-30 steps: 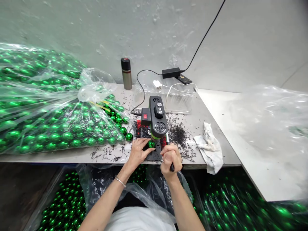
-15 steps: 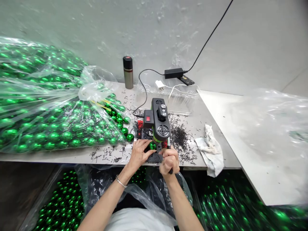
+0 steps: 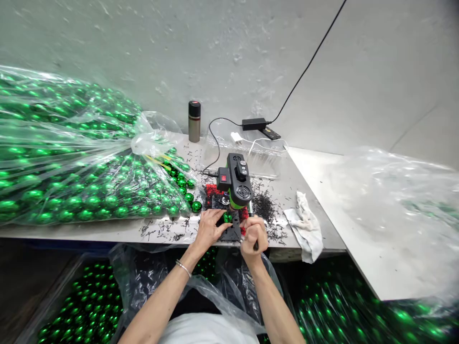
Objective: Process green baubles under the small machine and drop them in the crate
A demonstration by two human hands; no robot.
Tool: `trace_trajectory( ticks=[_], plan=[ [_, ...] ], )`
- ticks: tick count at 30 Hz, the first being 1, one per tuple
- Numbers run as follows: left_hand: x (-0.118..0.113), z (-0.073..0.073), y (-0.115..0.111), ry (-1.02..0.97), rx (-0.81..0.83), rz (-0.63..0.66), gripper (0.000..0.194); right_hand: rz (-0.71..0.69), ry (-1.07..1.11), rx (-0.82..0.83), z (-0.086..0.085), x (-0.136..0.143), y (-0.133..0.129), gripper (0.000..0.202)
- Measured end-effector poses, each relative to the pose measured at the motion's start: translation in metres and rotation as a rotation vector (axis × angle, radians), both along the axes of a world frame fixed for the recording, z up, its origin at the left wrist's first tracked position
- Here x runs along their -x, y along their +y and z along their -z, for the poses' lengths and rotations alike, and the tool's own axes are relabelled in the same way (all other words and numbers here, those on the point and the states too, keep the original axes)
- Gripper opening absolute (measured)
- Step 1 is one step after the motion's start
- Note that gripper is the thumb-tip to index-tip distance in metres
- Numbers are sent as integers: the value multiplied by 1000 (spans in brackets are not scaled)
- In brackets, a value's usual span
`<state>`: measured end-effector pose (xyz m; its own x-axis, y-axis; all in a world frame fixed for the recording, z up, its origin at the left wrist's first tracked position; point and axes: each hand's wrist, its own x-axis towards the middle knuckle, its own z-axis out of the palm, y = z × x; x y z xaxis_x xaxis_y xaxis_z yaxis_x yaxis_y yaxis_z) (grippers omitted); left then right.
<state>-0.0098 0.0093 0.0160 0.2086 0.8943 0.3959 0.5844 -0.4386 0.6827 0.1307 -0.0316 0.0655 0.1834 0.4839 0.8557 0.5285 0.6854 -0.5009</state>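
Note:
A small black-and-green bench drill press (image 3: 239,179) stands near the table's front edge. Under its head, a shiny green ball (image 3: 227,217) rests over the black base plate (image 3: 232,233). My left hand (image 3: 210,227) pinches the ball from the left with thumb and fingers. On the right, my right hand (image 3: 254,235) is wrapped round the press's dark lever handle (image 3: 256,245), whose end shows below the fist. The drill tip and the ball's top are partly hidden by the press head.
At left lies a big clear bag (image 3: 107,191) of green balls, some spilling toward the press. Black bits (image 3: 263,206) litter the table. A white rag (image 3: 304,229) hangs over the front edge. Behind stand a flask (image 3: 194,122) and a power adapter (image 3: 254,124).
The view has shifted slightly, and more red material shows around the press base. My right fist and the lever handle have shifted a little. The left hand still holds the ball.

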Motion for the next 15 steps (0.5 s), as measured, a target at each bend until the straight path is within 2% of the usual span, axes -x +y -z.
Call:
trace_trajectory(
  ticks=[4, 7, 10, 12, 15],
  plan=[
    [4, 2, -13, -35, -18, -5, 33, 12, 159, 143, -35, 4, -3, 34],
    [16, 6, -37, -16, -49, 15, 43, 14, 178, 189, -49, 7, -6, 35],
    [36, 1, -52, 56, -95, 2, 62, 27, 195, 178, -46, 11, -7, 35],
    [48, -9, -47, 122, -130, -92, 55, 26, 225, 159, -41, 13, -6, 36],
    [61, -25, -20, 281, -123, -233, 37, 17, 255, 135, -36, 15, -5, 37]
  ],
)
